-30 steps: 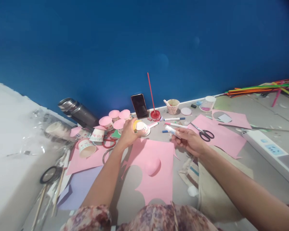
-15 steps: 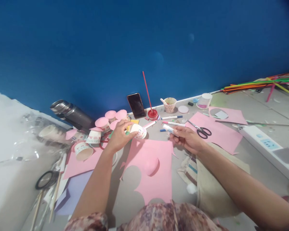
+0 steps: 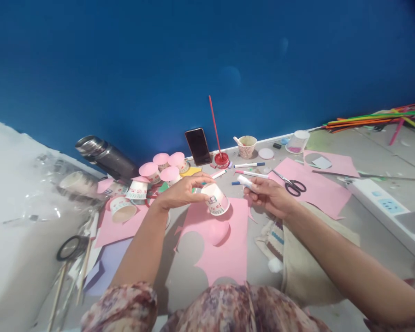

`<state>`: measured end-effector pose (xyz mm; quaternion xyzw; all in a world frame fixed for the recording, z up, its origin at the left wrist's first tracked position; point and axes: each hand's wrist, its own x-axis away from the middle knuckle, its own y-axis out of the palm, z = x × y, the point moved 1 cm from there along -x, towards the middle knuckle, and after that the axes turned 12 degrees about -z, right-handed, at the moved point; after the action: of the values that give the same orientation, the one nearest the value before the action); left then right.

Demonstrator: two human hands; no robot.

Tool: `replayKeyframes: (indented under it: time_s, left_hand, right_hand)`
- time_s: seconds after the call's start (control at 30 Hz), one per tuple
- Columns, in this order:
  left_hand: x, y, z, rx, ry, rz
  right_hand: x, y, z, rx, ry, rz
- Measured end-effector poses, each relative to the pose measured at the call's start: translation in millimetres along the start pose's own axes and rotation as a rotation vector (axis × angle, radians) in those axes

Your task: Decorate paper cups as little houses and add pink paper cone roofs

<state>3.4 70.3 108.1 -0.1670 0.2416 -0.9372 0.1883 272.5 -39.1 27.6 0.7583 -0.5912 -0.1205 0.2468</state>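
Now the left hand (image 3: 184, 191) is gripping a white, patterned paper cup (image 3: 217, 201), shifting it toward four o'clock above the pink paper sheet (image 3: 233, 253), closer to the white plastic tube (image 3: 244, 180) the right hand (image 3: 270, 194) is gripping at two o'clock

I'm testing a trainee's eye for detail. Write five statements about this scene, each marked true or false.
1. The left hand holds a paper cup. True.
2. The right hand is empty. False: it holds a white tube.
3. In the picture, the phone is left of the red stick. True.
4. The scissors lie on purple paper. False: on pink paper.
5. The power strip is at the picture's left. False: right.
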Motion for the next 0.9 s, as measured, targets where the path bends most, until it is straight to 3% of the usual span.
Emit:
replayKeyframes:
  time_s: [0.1, 0.17, 0.43, 0.73, 0.8, 0.9]
  left_hand:
    - [-1.1, 2.4, -4.4, 0.25, 0.125, 0.036]
    - [-1.5, 5.6, -4.8, 0.293, 0.143, 0.055]
    - [1.3, 15.0, 4.5, -0.287, -0.085, 0.104]
    - [-2.6, 16.8, -8.3, -0.351, -0.126, -0.025]
    - [2.1, 21.8, -10.7, -0.319, -0.121, 0.014]
    - [9.7, 37.2, -14.0, -0.246, -0.156, 0.198]
  right_hand:
    - [1.8, 7.7, -2.2, -0.075, -0.013, -0.034]
    - [2.9, 12.3, -2.1, -0.098, -0.013, -0.044]
    - [1.9, 13.3, 3.8, -0.009, 0.028, -0.02]
    - [3.0, 14.3, 4.3, 0.25, 0.004, 0.021]
    - [4.1, 15.1, 2.9, 0.394, -0.018, 0.08]
    - [5.6, 15.6, 0.9, 0.585, -0.023, 0.154]
